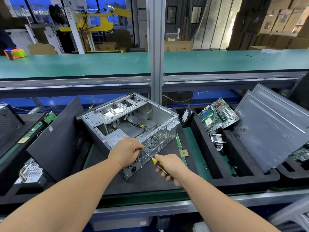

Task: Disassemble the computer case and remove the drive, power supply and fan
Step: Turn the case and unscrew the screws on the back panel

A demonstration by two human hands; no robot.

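Silver steel, lid off: the computer case (133, 124) is laid on its side on the dark foam mat (150, 180). Its rear edge is gripped by the left hand (127, 152), while a yellow-handled screwdriver (156, 162) is clenched in the right hand (170, 168), tip set against the rear panel.

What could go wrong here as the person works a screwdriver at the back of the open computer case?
1. The screwdriver tip could slip off the screw and jab the left hand steadying the shaft beside it.
2. The freed screw might drop into the case among the loose cables.
3. The right hand pushing could shift the case.
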